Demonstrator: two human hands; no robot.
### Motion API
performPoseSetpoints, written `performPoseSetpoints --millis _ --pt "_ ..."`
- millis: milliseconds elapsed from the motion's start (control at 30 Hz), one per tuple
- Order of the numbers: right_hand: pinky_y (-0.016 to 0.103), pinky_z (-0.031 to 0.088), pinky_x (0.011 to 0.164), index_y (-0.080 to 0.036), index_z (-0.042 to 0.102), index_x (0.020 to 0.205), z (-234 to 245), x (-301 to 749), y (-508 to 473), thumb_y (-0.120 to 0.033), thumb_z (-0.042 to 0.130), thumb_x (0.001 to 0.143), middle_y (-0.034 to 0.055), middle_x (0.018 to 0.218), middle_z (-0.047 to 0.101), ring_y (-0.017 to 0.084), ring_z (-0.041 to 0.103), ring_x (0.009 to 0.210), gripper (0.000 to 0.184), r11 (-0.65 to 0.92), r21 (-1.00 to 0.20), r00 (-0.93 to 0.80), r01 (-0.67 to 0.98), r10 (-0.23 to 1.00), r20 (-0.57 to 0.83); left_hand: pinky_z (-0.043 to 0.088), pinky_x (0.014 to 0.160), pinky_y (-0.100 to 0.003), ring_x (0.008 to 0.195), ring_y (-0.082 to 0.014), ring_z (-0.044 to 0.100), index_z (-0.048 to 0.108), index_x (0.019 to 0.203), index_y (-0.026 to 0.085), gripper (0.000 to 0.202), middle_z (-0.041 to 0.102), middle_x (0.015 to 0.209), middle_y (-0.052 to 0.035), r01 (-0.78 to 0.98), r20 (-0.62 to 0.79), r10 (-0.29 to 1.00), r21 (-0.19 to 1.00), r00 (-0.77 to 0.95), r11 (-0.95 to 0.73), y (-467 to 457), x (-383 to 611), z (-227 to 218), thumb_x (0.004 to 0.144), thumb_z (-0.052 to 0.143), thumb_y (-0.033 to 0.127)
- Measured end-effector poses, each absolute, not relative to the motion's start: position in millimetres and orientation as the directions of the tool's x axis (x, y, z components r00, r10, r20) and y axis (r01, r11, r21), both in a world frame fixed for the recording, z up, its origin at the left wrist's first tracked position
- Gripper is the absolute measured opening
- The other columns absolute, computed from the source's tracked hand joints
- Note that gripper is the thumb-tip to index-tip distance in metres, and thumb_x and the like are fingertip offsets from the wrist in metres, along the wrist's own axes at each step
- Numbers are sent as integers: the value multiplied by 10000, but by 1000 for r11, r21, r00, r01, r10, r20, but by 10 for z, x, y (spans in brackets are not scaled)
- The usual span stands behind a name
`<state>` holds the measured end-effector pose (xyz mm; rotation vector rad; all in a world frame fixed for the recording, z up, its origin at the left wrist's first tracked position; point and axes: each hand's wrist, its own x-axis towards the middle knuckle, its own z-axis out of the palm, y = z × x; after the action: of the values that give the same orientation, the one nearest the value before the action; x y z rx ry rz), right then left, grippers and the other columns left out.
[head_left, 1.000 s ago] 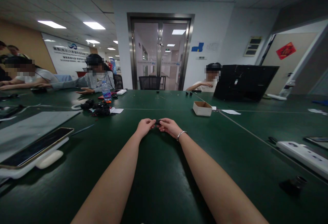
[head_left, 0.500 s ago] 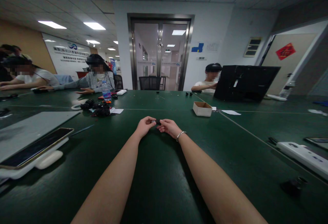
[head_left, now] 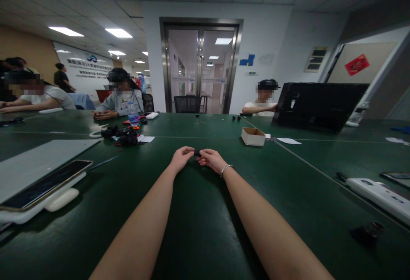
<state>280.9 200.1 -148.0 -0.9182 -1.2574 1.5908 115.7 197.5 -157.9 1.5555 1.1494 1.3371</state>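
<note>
Phone (head_left: 45, 182): lying face up on a white stand at the near left edge of the green table (head_left: 198, 228).
Dark lump (head_left: 367, 231): sitting at the near right; too dim to tell what it is.
White strip (head_left: 379, 192): lying just beyond the lump, along the right side.
Left hand (head_left: 181, 158): curling nearly closed, fingertips pinching one end of the small black part (head_left: 197, 153).
Right hand (head_left: 211, 159): curling likewise, thumb and fingers gripping the other end; a bracelet (head_left: 226, 168) is circling the wrist.
Small black part: hanging between the two sets of fingertips, just above the table's middle; too small to make out further.
Cardboard box (head_left: 253, 136): sitting open beyond the right hand, well apart from it.
Black pile (head_left: 123, 135): lying beyond the left hand, with a water bottle (head_left: 133, 114) standing behind it.
Black panel (head_left: 318, 106): leaning upright at the far right.
Other people: sitting along the far edges, arms resting on the table.
Glass doors (head_left: 200, 68): standing shut behind them.
</note>
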Motion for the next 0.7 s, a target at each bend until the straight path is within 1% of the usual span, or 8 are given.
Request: performPoseSetpoints --millis 100,200,267,333,433,500,633,700 --pt "192 509 467 -102 542 840 -1484 2799 2003 -157 572 838 89 644 647 101 596 491 62 -93 -976 -333 -195 943 -24 423 575 -246 640 -135 563 616 885 137 350 623 743 -51 134 226 974 964 32 -228 1960 1176 -1571 710 592 439" --pt "196 506 456 -106 542 827 -1492 2792 2008 -164 591 825 83 647 643 101 590 484 77 -89 -975 -331 -205 943 -16 406 544 -238 581 -122 529 614 860 137 349 592 664 -28 166 238 971 956 33 -241 1943 1196 -1558 713 579 451" --pt "198 508 458 -105 542 831 -1494 2792 2010 -165 599 819 84 653 644 101 591 488 83 -90 -974 -334 -207 942 -16 410 559 -235 611 -123 534 619 879 143 340 601 699 -31 182 267 963 946 31 -268 1931 1202 -1545 695 603 428" --pt "198 509 460 -104 545 838 -1491 2794 2009 -167 602 817 87 657 645 102 593 493 87 -93 -974 -334 -208 942 -19 410 552 -234 610 -122 537 618 897 148 343 612 738 -37 178 249 968 952 15 -248 1921 1205 -1532 699 596 427" --pt "201 512 466 -102 550 843 -1480 2796 2001 -160 599 817 91 659 644 105 595 498 80 -97 -973 -336 -207 942 -23 396 515 -229 548 -112 513 618 874 146 327 591 675 -28 172 213 977 962 1 -210 1914 1205 -1524 746 531 434" --pt "200 513 470 -101 550 848 -1474 2796 1997 -146 588 822 88 653 643 103 593 496 64 -99 -975 -333 -199 942 -27 395 516 -222 565 -114 519 623 876 146 292 590 671 -28 186 226 974 957 9 -224 1913 1205 -1524 750 534 395" --pt "191 514 483 -97 539 869 -1474 2797 1998 -133 552 844 89 655 643 95 592 494 45 -95 -977 -333 -192 943 -26 407 524 -217 614 -117 540 623 926 151 268 620 791 -49 199 213 977 957 2 -209 1922 1207 -1533 745 547 334" --pt "190 514 482 -98 536 870 -1478 2798 2000 -139 558 842 88 656 643 95 592 493 55 -93 -976 -334 -197 942 -23 403 511 -219 583 -113 528 618 923 144 277 610 749 -44 195 210 978 959 -2 -206 1931 1206 -1543 771 511 349"
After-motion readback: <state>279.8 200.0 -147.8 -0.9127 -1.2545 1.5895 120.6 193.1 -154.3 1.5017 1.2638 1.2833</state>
